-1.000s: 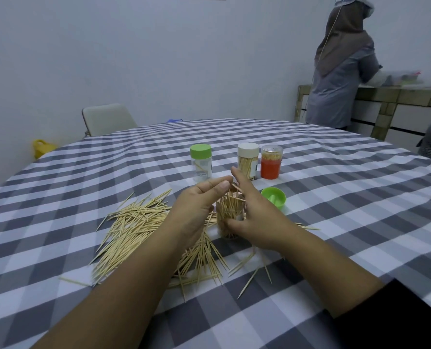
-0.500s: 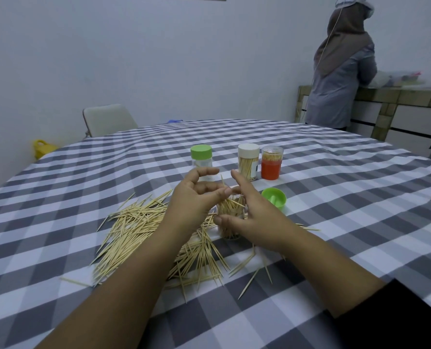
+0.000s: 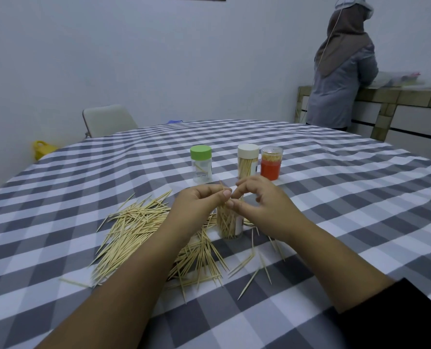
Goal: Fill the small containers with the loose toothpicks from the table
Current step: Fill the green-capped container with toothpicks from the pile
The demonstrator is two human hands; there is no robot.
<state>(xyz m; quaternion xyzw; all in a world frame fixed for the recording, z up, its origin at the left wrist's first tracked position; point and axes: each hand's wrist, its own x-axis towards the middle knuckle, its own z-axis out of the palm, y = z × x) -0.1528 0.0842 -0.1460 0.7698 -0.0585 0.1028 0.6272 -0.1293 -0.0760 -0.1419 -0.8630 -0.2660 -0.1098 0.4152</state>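
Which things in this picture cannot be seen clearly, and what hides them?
Head view only:
- Mouth of the open container: hidden behind the left hand and right hand, so its fill level is unclear.
- Number of toothpicks pinched by the left hand: too thin to count.
- The green lid seen a moment ago: now hidden behind the right hand.
- Contents of the green-capped container: too small to judge.

1 head-worn view, looking forward and down, close over table (image 3: 310,187)
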